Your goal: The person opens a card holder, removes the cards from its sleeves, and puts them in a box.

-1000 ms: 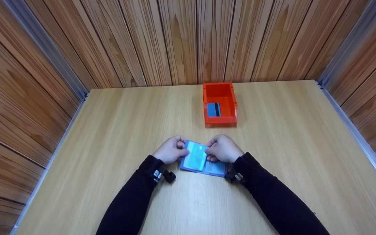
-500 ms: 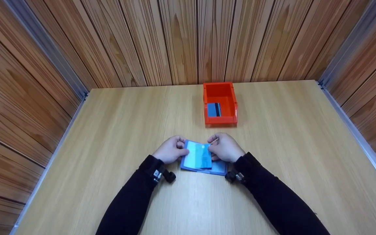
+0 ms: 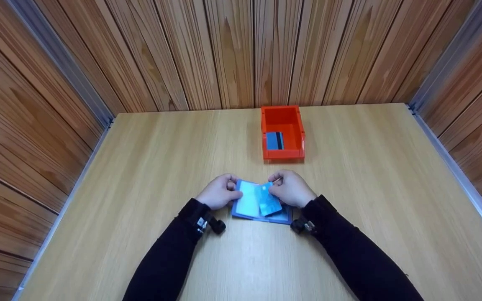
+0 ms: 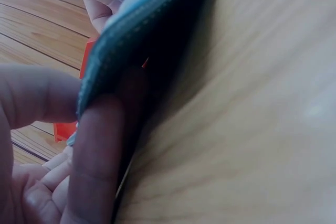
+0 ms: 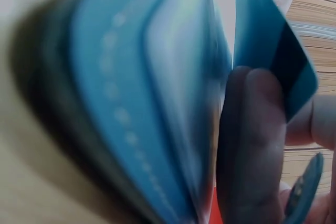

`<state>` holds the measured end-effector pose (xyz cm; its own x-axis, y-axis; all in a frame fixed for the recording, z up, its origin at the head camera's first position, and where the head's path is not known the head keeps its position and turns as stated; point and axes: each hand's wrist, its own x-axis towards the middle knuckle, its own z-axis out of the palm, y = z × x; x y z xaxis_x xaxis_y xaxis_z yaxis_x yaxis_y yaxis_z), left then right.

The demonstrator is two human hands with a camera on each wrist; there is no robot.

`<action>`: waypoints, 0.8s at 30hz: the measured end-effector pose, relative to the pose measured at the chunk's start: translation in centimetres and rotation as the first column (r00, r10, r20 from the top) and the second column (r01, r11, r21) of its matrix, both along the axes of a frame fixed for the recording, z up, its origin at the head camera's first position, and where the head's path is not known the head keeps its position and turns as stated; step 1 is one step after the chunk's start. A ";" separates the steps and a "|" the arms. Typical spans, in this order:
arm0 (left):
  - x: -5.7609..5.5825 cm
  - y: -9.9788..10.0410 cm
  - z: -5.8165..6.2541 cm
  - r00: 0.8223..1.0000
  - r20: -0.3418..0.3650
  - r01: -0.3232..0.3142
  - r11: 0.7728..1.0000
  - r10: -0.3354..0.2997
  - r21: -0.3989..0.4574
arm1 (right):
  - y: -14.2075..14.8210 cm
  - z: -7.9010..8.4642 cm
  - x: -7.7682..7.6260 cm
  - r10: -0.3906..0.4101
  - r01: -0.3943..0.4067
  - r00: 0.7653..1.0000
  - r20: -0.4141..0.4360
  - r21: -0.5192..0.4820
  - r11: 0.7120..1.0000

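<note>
An open blue card holder with clear sleeves lies at the near middle of the table. My left hand pinches its left edge between thumb and fingers; the left wrist view shows the stitched cover tilted up off the table on that side. A bright blue card slants over the holder's right half. My right hand pinches this card by its upper right edge. In the right wrist view the card's dark-striped back stands apart from the sleeves, with fingers against it.
Behind the hands stands an orange-red open bin, with a blue card with a black stripe inside. Wood-panelled walls close off the table at the back and both sides.
My right hand has drawn the blue card rightward out of the holder's sleeve and tilted it. The left hand keeps its grip in the same place.
</note>
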<state>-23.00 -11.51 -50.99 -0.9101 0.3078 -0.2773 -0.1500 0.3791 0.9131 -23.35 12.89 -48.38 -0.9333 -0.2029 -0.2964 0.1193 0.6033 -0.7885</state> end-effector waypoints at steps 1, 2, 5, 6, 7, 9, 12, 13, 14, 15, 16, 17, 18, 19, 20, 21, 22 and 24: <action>0.0 0.0 0.0 1.000 0.001 -0.001 1.000 0.001 0.004 | 0.0 0.0 0.0 0.008 -0.008 1.000 -0.008 -0.001 1.000; 0.0 0.0 0.0 1.000 0.003 -0.001 1.000 0.001 0.009 | 0.0 0.0 0.0 0.012 -0.012 1.000 -0.014 -0.004 1.000; 0.0 0.0 -0.1 1.000 0.005 -0.002 1.000 0.002 0.015 | 0.1 -0.1 0.0 0.027 -0.027 0.999 -0.038 -0.001 1.000; 0.0 0.0 -0.1 1.000 0.007 -0.003 1.000 0.003 0.014 | 0.1 -0.1 0.0 0.031 -0.030 0.999 -0.044 0.004 1.000; -0.1 0.0 -0.2 1.000 0.008 -0.004 1.000 0.004 0.011 | 0.1 -0.1 0.0 0.028 -0.028 0.999 -0.042 0.006 1.000; -0.1 0.0 -0.2 1.000 0.011 -0.006 1.000 0.006 0.005 | 0.1 0.0 0.1 0.022 -0.022 0.999 -0.033 0.015 1.000; -0.1 -0.1 -0.3 1.000 0.013 -0.010 1.000 0.010 -0.003 | 0.1 0.1 0.1 0.014 -0.014 1.000 -0.015 0.032 0.999; -0.1 0.0 -0.3 1.000 0.015 -0.010 1.000 0.011 -0.007 | 0.1 0.2 0.2 0.010 -0.009 1.000 -0.007 0.036 0.999; -0.1 -0.1 -0.3 1.000 0.015 -0.012 1.000 0.012 -0.010 | 0.2 0.2 0.2 0.009 -0.009 1.000 -0.007 0.043 0.999; -0.1 -0.1 -0.3 1.000 0.014 -0.013 1.000 0.013 -0.013 | 0.2 0.2 0.2 0.008 -0.008 1.000 -0.004 0.046 0.999; -0.1 -0.1 -0.3 1.000 0.015 -0.015 1.000 0.015 -0.017 | 0.2 0.2 0.2 0.009 -0.009 1.000 -0.003 0.051 0.999; -0.1 -0.1 -0.3 1.000 0.015 -0.018 1.000 0.018 -0.022 | 0.2 0.3 0.2 0.010 -0.010 1.000 -0.002 0.056 0.998; -0.1 -0.1 -0.3 1.000 0.017 -0.018 1.000 0.018 -0.023 | 0.2 0.3 0.2 0.007 -0.007 1.000 0.000 0.059 0.998; -0.1 0.0 -0.3 1.000 0.021 -0.018 1.000 0.018 -0.023 | 0.2 0.3 0.2 0.004 -0.004 1.000 0.002 0.061 0.998; -0.1 -0.1 -0.3 1.000 0.021 -0.017 1.000 0.017 -0.024 | 0.2 0.4 0.2 0.001 -0.002 1.000 0.006 0.065 0.998; -0.1 0.0 -0.2 1.000 0.022 -0.017 1.000 0.017 -0.023 | 0.3 0.4 0.2 -0.002 0.002 1.000 0.011 0.068 0.998; -0.1 -0.1 -0.2 1.000 0.024 -0.016 1.000 0.017 -0.022 | 0.3 0.5 0.2 -0.005 0.004 1.000 0.014 0.071 0.997; -0.1 -0.1 -0.2 1.000 0.023 -0.015 1.000 0.015 -0.019 | 0.4 0.5 0.2 -0.009 0.008 1.000 0.016 0.072 0.997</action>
